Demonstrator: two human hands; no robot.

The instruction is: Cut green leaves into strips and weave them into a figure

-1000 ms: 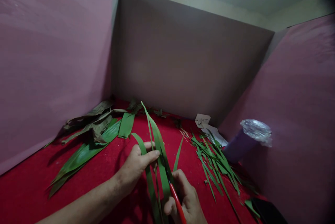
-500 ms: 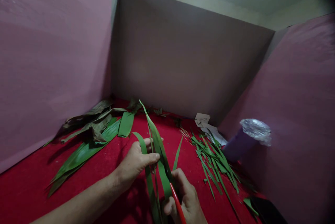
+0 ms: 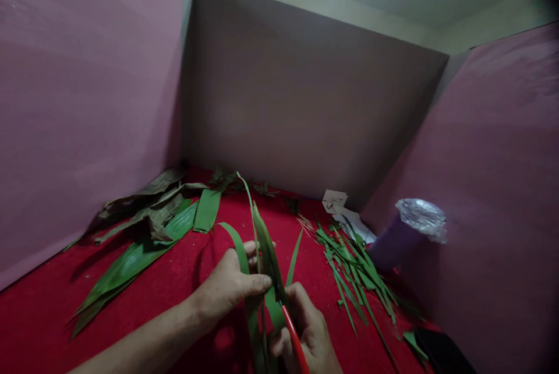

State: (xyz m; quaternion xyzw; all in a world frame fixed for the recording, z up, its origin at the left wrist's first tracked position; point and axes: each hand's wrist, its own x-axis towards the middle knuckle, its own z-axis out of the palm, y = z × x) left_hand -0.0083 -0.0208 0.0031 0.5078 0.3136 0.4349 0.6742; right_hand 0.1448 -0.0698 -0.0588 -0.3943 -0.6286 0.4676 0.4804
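Note:
A long green leaf (image 3: 265,234) stands upright in front of me, slit into strips. My left hand (image 3: 239,278) pinches it between thumb and fingers, with one loose strip (image 3: 239,246) curling over the fingers. Low in the middle, my right hand (image 3: 308,327) grips red-handled scissors (image 3: 293,333). Their dark blade end lies against the leaf's right edge, just right of my left thumb; most of the blades is hidden. Another narrow green strip (image 3: 295,257) sticks up behind my right hand.
Broad green leaves (image 3: 131,263) and dried brown leaves (image 3: 152,211) lie left on the red cloth (image 3: 174,327). Cut strips (image 3: 356,269) lie right, near papers (image 3: 353,223), a foil-topped purple container (image 3: 395,243) and a black object (image 3: 443,350). Pink walls enclose the space.
The leaf's pointed tip has separated from the thin strip beside it and sits lower. My left hand has shifted slightly down and right; my right hand keeps its grip.

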